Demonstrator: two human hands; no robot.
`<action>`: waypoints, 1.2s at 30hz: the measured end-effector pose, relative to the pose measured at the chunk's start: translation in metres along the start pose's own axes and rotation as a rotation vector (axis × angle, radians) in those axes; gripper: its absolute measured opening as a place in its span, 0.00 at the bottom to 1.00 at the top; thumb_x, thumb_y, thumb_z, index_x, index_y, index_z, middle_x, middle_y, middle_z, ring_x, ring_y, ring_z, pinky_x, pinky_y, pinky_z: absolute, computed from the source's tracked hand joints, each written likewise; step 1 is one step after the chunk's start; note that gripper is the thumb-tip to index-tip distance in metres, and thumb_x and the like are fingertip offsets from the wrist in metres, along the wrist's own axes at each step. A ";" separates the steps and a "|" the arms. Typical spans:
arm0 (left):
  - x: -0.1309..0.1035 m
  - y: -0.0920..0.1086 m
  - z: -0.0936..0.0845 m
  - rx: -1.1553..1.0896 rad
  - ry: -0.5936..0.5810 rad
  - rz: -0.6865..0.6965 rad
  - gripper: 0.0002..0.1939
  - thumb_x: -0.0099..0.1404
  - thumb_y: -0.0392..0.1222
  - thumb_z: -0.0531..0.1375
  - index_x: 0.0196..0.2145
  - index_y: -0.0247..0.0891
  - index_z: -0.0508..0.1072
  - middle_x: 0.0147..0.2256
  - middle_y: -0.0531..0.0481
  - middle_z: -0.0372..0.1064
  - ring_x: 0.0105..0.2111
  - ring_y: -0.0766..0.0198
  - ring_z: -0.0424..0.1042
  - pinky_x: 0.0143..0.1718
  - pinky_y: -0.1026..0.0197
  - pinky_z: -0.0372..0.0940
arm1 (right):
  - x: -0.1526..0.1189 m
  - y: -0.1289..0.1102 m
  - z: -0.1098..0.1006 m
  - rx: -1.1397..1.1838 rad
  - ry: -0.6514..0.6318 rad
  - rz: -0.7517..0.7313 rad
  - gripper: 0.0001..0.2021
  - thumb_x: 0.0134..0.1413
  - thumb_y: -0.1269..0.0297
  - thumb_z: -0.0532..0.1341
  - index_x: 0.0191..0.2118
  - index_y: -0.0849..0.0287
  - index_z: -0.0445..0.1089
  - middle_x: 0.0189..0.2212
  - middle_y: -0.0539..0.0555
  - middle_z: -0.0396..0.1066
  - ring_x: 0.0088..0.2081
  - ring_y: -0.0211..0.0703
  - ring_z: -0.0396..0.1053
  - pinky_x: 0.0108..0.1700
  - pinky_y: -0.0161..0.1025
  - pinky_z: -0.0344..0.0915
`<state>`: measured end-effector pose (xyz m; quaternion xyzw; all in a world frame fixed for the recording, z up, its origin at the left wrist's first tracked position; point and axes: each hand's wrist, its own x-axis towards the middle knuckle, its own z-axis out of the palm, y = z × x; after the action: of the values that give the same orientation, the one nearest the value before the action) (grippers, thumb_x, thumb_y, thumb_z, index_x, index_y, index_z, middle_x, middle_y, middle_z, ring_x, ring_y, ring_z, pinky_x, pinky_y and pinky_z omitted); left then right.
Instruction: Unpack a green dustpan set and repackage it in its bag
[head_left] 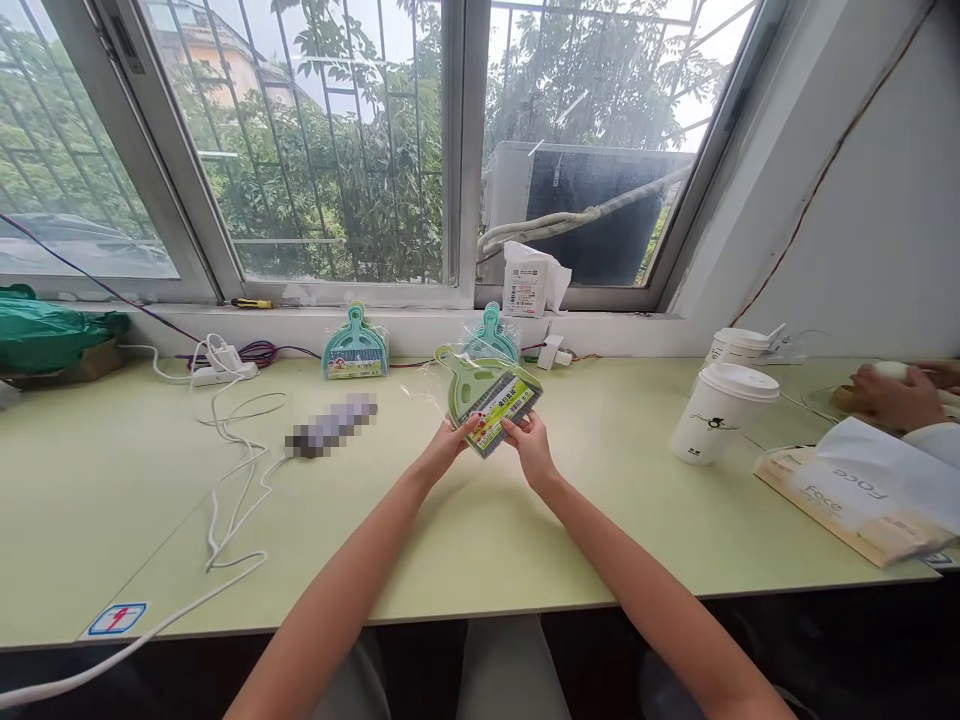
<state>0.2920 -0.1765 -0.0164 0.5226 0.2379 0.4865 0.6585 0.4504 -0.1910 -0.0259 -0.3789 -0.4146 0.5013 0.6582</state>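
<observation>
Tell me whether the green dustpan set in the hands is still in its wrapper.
Wrapped. Clear film shows around the green dustpan set, and both hands grip its labelled end.

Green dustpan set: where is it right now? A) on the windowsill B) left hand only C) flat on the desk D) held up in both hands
D: the green dustpan set is off the desk, with the left hand and right hand gripping its lower edge.

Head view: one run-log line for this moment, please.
left hand: holds green dustpan pack | right hand: holds same pack | pack: above table | two teal packs by window
</observation>
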 end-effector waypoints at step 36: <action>-0.003 -0.008 0.025 -0.007 0.176 -0.046 0.29 0.50 0.49 0.68 0.49 0.36 0.70 0.50 0.41 0.71 0.50 0.49 0.69 0.49 0.51 0.65 | 0.004 -0.009 -0.002 0.080 0.020 0.004 0.23 0.36 0.60 0.71 0.41 0.56 0.65 0.37 0.53 0.75 0.39 0.46 0.74 0.43 0.46 0.73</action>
<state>0.3142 -0.1899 -0.0158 0.4701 0.3051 0.5161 0.6477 0.4559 -0.1892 -0.0182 -0.3580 -0.3868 0.5150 0.6761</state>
